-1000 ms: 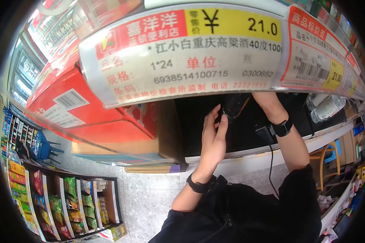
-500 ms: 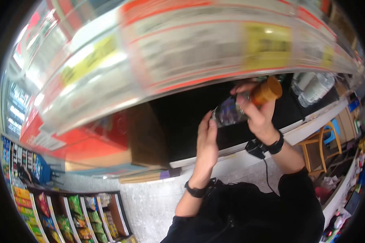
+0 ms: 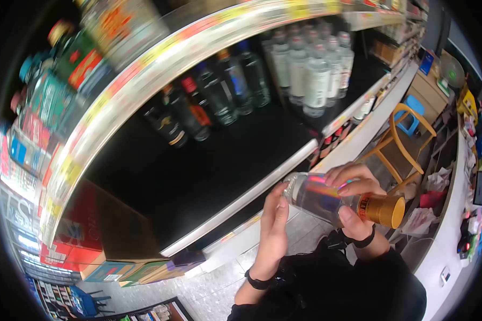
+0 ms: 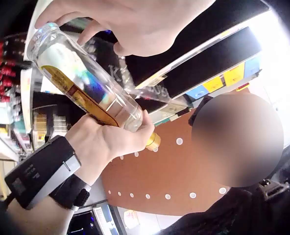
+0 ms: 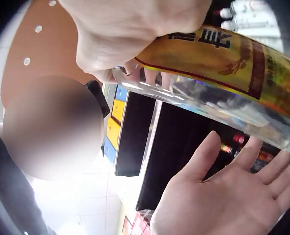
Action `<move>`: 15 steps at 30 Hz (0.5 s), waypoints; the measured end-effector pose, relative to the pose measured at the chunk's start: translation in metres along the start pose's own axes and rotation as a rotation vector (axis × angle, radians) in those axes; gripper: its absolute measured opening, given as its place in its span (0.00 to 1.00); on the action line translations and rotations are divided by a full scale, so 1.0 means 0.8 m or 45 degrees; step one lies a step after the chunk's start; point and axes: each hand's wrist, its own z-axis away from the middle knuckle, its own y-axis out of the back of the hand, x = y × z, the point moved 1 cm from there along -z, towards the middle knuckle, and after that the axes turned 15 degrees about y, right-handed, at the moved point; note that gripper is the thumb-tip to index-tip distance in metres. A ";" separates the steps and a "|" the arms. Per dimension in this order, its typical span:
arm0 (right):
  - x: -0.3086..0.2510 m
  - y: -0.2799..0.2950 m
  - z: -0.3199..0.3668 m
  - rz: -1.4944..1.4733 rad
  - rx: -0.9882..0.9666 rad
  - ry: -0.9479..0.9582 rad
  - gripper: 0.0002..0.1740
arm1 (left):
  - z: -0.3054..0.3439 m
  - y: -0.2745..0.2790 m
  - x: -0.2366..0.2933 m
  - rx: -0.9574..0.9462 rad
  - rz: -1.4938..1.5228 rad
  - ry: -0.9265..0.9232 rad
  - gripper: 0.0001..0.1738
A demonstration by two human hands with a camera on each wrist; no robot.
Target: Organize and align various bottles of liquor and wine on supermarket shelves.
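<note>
My right hand (image 3: 363, 181) grips a clear glass bottle (image 3: 317, 199) near its neck, in front of the shelf. The bottle lies tilted, its gold cap (image 3: 385, 210) pointing right and its ridged base to the left. In the right wrist view, a gold label (image 5: 204, 56) with dark characters runs along the bottle's side. My left hand (image 3: 273, 241) is at the base, with fingers straight and fingertips right at the glass. Seen by the right wrist camera, the left palm (image 5: 223, 200) faces the bottle with its fingers spread.
A black shelf (image 3: 160, 187) with a white front edge spans the middle. Several dark-capped bottles (image 3: 217, 93) stand at its back, and clear white-labelled bottles (image 3: 317, 80) to the right. Red boxes (image 3: 72, 241) sit lower left. A wooden chair (image 3: 399, 147) stands at right.
My right hand has brought the bottle out from the shelf, down and to the right. The left hand has stayed by its base. The head view has swung from close price tags to the shelf.
</note>
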 end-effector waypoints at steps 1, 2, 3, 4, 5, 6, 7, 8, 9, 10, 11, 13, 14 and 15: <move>-0.004 0.027 0.012 0.050 0.106 -0.046 0.13 | -0.007 -0.028 -0.010 -0.019 -0.051 0.014 0.34; -0.007 0.052 0.024 0.100 0.217 -0.093 0.13 | -0.012 -0.052 -0.019 -0.074 -0.080 0.053 0.34; -0.009 0.079 0.035 0.118 0.247 -0.087 0.13 | -0.016 -0.080 -0.022 -0.113 -0.110 0.071 0.33; -0.013 0.107 0.046 0.194 0.308 -0.096 0.13 | -0.022 -0.104 -0.029 -0.160 -0.135 0.097 0.33; -0.018 0.132 0.053 0.274 0.368 -0.104 0.13 | -0.031 -0.127 -0.036 -0.212 -0.157 0.123 0.33; -0.024 0.156 0.058 0.334 0.428 -0.129 0.13 | -0.040 -0.153 -0.039 -0.245 -0.179 0.123 0.33; -0.030 0.180 0.062 0.366 0.449 -0.124 0.13 | -0.047 -0.177 -0.043 -0.306 -0.197 0.154 0.33; -0.036 0.201 0.068 0.422 0.485 -0.140 0.13 | -0.051 -0.197 -0.048 -0.362 -0.215 0.195 0.33; -0.043 0.220 0.075 0.474 0.522 -0.162 0.13 | -0.056 -0.216 -0.053 -0.387 -0.232 0.212 0.33; -0.048 0.237 0.079 0.496 0.541 -0.169 0.13 | -0.063 -0.234 -0.057 -0.457 -0.262 0.209 0.33; -0.053 0.254 0.082 0.536 0.571 -0.163 0.13 | -0.071 -0.252 -0.063 -0.526 -0.288 0.200 0.34; -0.054 0.281 0.085 0.589 0.616 -0.153 0.14 | -0.088 -0.279 -0.077 -0.566 -0.289 0.173 0.31; -0.051 0.292 0.085 0.596 0.663 -0.148 0.14 | -0.096 -0.291 -0.077 -0.578 -0.310 0.178 0.31; -0.046 0.302 0.084 0.602 0.712 -0.139 0.13 | -0.105 -0.301 -0.075 -0.591 -0.334 0.179 0.30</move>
